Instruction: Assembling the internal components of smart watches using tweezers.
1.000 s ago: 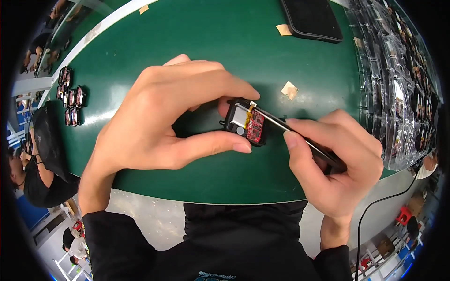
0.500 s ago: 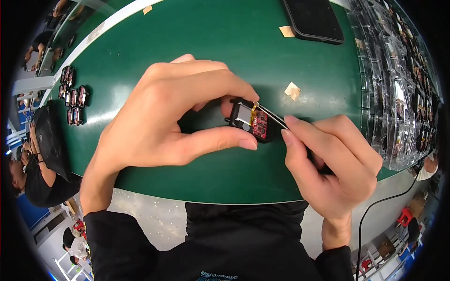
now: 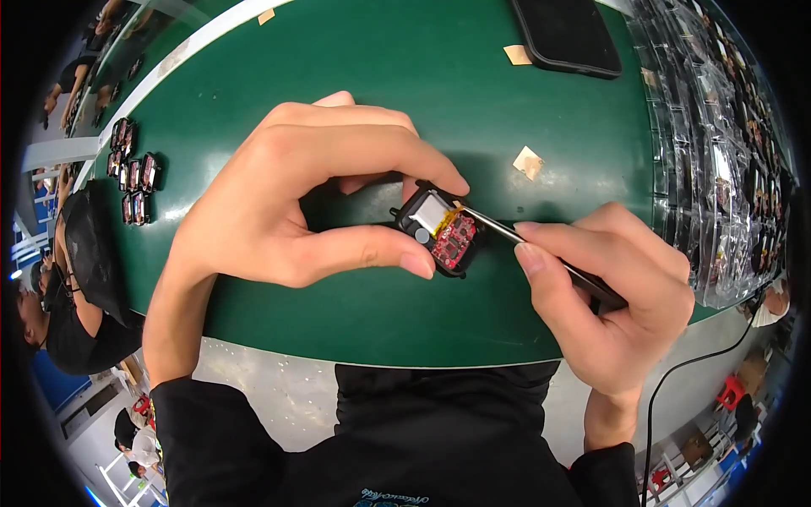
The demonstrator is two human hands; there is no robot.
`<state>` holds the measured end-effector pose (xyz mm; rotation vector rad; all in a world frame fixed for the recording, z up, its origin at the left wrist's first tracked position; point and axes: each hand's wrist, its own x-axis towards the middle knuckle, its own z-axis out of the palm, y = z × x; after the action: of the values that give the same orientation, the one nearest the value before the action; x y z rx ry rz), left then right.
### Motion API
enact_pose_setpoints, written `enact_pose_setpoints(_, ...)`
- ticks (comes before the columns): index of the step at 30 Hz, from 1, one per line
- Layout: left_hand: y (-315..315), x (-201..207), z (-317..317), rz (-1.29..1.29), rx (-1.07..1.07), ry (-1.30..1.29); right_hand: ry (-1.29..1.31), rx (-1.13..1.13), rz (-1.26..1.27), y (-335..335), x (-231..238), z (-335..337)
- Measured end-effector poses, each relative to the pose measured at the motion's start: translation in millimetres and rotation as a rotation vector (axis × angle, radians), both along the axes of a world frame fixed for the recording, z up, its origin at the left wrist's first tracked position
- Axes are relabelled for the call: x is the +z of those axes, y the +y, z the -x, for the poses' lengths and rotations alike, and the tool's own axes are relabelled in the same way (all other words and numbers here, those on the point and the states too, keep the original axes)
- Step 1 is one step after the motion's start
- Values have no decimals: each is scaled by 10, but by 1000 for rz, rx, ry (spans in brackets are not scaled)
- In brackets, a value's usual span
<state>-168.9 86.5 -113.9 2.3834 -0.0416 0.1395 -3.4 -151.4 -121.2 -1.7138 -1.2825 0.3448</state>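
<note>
Between the thumb and fingers of my left hand (image 3: pixel 291 198) sits a small black device housing (image 3: pixel 456 264), its inside facing up. A silver battery (image 3: pixel 429 211), yellow tape (image 3: pixel 447 221) and a red circuit board (image 3: pixel 454 242) show in it, with a small round grey part beside the battery. Closed around a pair of tweezers (image 3: pixel 498 226), my right hand (image 3: pixel 612 291) is to the right of the housing. The tweezer tips touch or nearly touch the upper edge of the housing by the yellow tape. Whether they grip anything there I cannot tell.
Clear plastic trays (image 3: pixel 710 160) of similar devices are stacked on the right. Several more open housings (image 3: pixel 133 173) lie at the table's left. A black phone (image 3: pixel 568 38) and a tan paper scrap (image 3: pixel 529 163) lie on the green table (image 3: pixel 389 76). Co-workers sit at the far left.
The housing has turned clockwise and shifted slightly left and down in my left hand. My right hand has moved a little right, and the tweezers show more of their length.
</note>
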Motion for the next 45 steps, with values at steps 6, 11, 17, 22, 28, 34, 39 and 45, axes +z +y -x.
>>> enact_pose_setpoints(6,-10,3,-5,-24,-13,-8,12,-5,9,-5,-4,1)
enact_pose_setpoints(11,-19,-33,6,0,-1,-26,6,-5,11,2,-6,14)
enact_pose_setpoints(17,-14,-27,4,-18,-24,-52,25,8,19,7,-9,7)
enact_pose_setpoints(22,-10,-22,4,-11,-22,-25,49,-7,15,15,-20,17)
enact_pose_setpoints(28,-8,-24,-10,4,-43,-42,39,-6,25,6,4,11)
enact_pose_setpoints(34,-13,-32,-10,1,-49,-56,51,-3,31,11,-17,23)
enact_pose_setpoints(39,-31,-41,-31,14,-53,-84,51,7,34,20,-8,18)
enact_pose_setpoints(45,-34,-47,-14,-22,-72,-103,26,20,20,20,-14,22)
